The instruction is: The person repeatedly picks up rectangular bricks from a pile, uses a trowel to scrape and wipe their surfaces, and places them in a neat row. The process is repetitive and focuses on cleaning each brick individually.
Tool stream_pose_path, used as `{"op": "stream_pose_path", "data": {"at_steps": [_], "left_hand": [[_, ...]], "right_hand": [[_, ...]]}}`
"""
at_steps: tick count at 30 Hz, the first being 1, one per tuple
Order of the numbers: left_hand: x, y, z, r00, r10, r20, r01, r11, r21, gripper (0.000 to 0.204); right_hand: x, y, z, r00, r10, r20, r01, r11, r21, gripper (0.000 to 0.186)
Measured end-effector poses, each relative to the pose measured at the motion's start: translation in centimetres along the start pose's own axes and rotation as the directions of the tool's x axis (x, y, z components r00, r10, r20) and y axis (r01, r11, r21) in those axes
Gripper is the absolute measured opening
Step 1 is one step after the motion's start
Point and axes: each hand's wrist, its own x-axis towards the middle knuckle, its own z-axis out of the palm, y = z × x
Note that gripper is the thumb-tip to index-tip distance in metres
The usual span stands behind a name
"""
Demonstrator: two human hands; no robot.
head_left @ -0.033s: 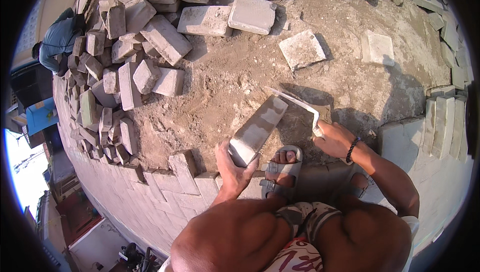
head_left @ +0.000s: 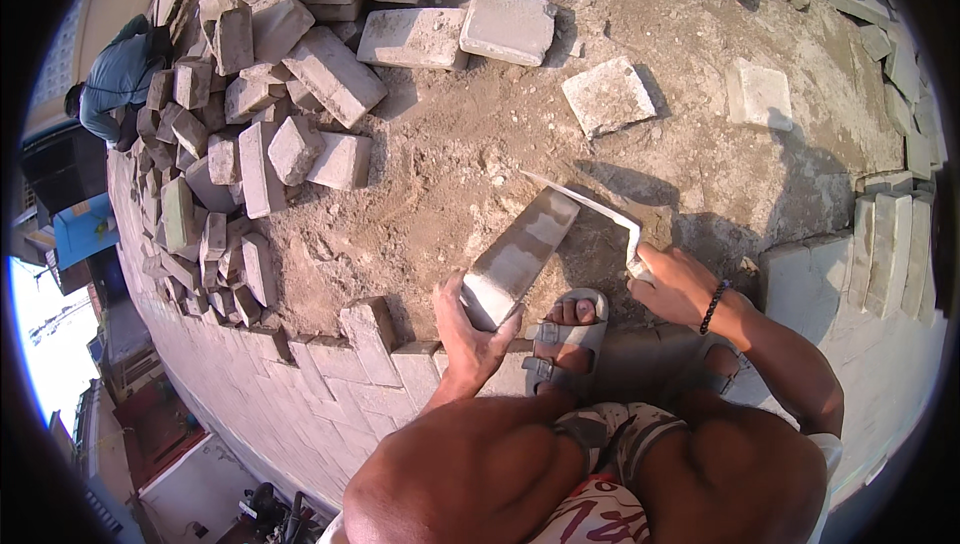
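My left hand (head_left: 468,342) is closed round the near end of a grey concrete paving block (head_left: 522,252), fingers on one side and thumb on the other. Damp-looking dark patches mark the block's long face. In my right hand (head_left: 676,286), the handle of a trowel (head_left: 634,236) with a bent neck is gripped. Its thin blade, seen nearly edge-on, reaches left past the block's far end; whether they touch I cannot tell. Beneath both lies bare sandy soil (head_left: 430,204), beside the edge of the laid paving (head_left: 345,394).
A heap of loose paving blocks (head_left: 262,169) rises at the left and far left. Two separate blocks, one nearer (head_left: 608,97) and one farther right (head_left: 758,94), lie on the soil. More blocks (head_left: 885,254) stand stacked at right. A person in blue (head_left: 118,79) bends over at far left.
The trowel's tip has slid slightly farther left past the block's far end. My left hand keeps its hold on the block, and the whole view has shifted a little.
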Motion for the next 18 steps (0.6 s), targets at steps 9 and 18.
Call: {"op": "stream_pose_path", "data": {"at_steps": [9,18], "left_hand": [[0.4,0.7,0.1,0.989,-0.145,0.042,0.147,0.988,-0.042,0.085],[0.1,-0.3,-0.3,0.999,0.038,-0.020,-0.039,0.998,-0.053,0.083]], "right_hand": [[-4.9,-6.3,-1.2,0.933,-0.276,0.233,0.266,0.961,0.074,0.037],[-3.9,-6.7,-0.8,0.932,-0.261,0.252,0.277,0.961,-0.029,0.035]]}}
